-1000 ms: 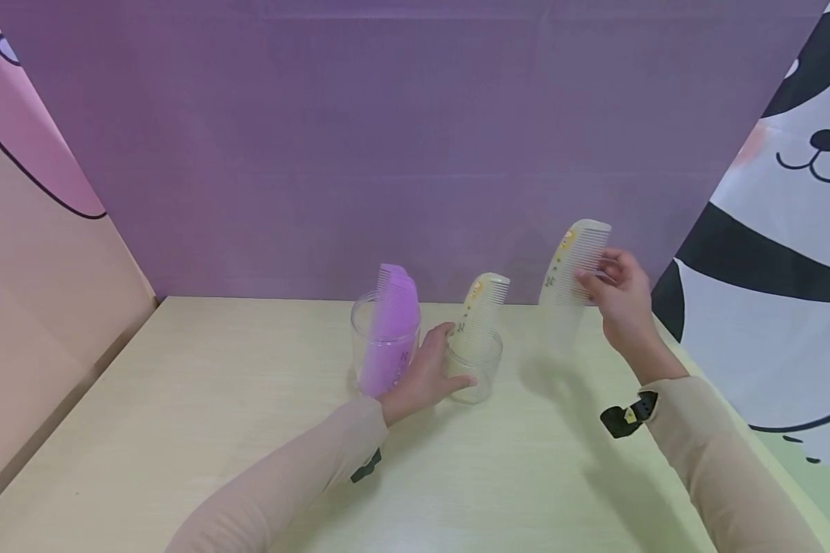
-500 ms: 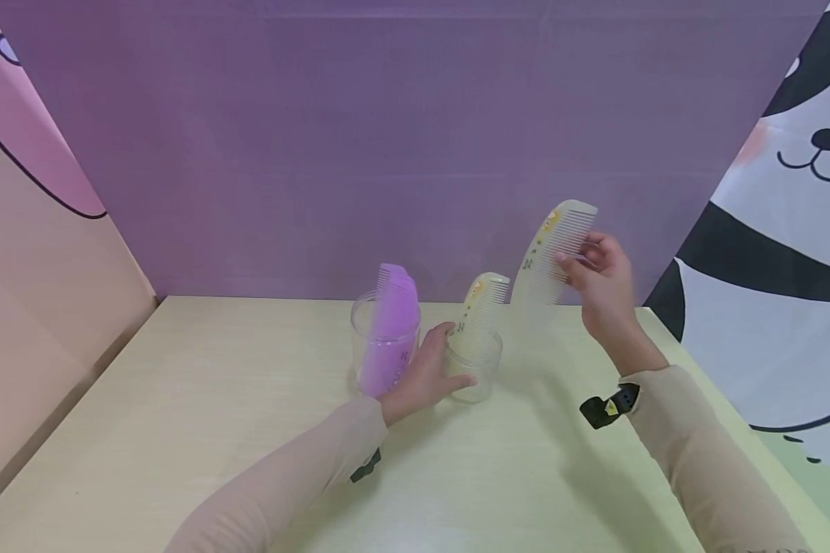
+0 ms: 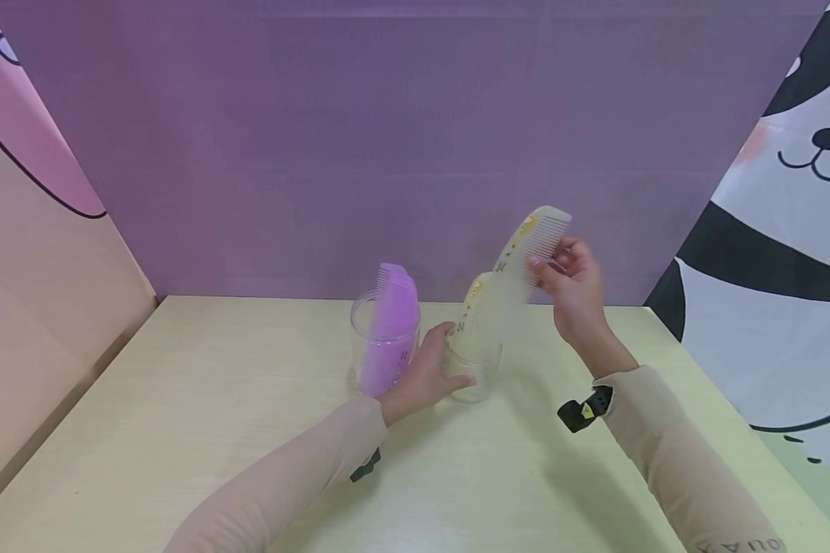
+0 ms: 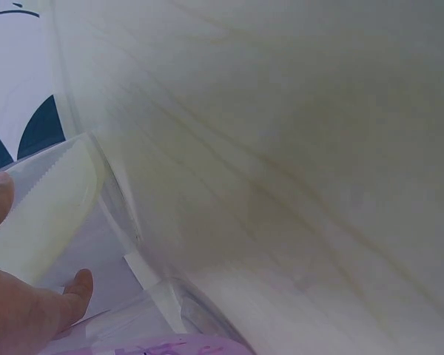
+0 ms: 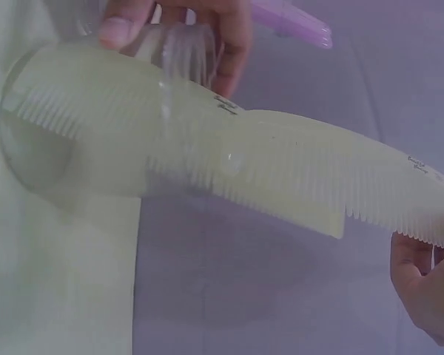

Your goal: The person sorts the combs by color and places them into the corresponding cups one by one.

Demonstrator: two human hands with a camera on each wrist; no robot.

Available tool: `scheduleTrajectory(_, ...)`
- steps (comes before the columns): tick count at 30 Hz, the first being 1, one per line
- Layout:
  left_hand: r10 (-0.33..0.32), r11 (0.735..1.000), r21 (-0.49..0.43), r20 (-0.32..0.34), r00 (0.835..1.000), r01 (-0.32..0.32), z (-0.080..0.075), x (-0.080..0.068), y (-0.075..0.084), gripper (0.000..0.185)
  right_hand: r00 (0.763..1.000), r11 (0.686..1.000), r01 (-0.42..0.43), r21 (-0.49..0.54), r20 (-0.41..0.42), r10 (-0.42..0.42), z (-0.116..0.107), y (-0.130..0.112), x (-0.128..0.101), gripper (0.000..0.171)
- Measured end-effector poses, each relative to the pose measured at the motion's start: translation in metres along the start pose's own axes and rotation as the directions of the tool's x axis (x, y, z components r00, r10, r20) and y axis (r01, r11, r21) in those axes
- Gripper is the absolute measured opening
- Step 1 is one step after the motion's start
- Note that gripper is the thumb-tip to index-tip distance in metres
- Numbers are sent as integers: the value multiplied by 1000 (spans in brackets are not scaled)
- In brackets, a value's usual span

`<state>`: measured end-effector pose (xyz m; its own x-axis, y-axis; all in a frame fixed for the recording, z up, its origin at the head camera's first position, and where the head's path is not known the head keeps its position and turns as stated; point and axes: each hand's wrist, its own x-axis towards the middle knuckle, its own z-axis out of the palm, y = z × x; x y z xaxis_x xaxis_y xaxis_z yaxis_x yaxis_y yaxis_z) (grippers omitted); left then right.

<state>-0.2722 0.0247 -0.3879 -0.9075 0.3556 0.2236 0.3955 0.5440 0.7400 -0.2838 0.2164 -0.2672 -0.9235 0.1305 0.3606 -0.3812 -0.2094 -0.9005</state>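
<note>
My left hand (image 3: 448, 359) grips a small clear cup (image 3: 483, 378) on the pale wooden table (image 3: 180, 430); a cream comb (image 3: 475, 306) stands in it. My right hand (image 3: 548, 265) pinches a second cream comb (image 3: 520, 250) by its upper, toothed end. This comb tilts down to the left, and its lower end hangs just above the cup, overlapping the first comb. In the right wrist view the held comb (image 5: 244, 159) lies across the cup's mouth (image 5: 37, 151), with my left fingers (image 5: 174, 22) behind. The left wrist view shows my thumb (image 4: 74, 292) on the cup wall (image 4: 111, 222).
A taller clear cup (image 3: 370, 349) holding purple combs (image 3: 396, 307) stands just left of my left hand. A purple backdrop rises behind the table, a pink panel at the left and a panda-print panel (image 3: 768, 269) at the right. Bare tabletop lies in front.
My right hand has carried the cream comb leftward, from the right side of the table to over the small cup, tilting it more. My left hand and both cups have stayed put.
</note>
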Motion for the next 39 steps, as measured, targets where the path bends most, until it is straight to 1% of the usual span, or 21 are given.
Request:
scheduleTrajectory(9,0,1000,2,3,1000,0,-1,0,0,90,999,999,-26,-43,24,27,6,19,-5,25)
scheduleTrajectory(15,6,1000,7,7,1000,-6,-1,0,0,90,997,997,-38,-60,67,42,7,32,-9,26)
scheduleTrajectory(23,12,1000,17,4,1000,-12,-1,1,-1,90,992,990,-57,-127,103,70,6,46,-15,24)
scheduleTrajectory(30,13,1000,3,5,1000,-13,-1,0,0,90,991,982,-67,-177,106,87,5,55,-20,25)
scheduleTrajectory(34,26,1000,12,-6,1000,-26,-1,0,-1,90,990,979,-72,-193,108,94,5,60,-22,25)
scheduleTrajectory(39,22,1000,18,-7,1000,-22,0,1,-2,90,989,973,-64,-223,119,92,5,64,-24,24)
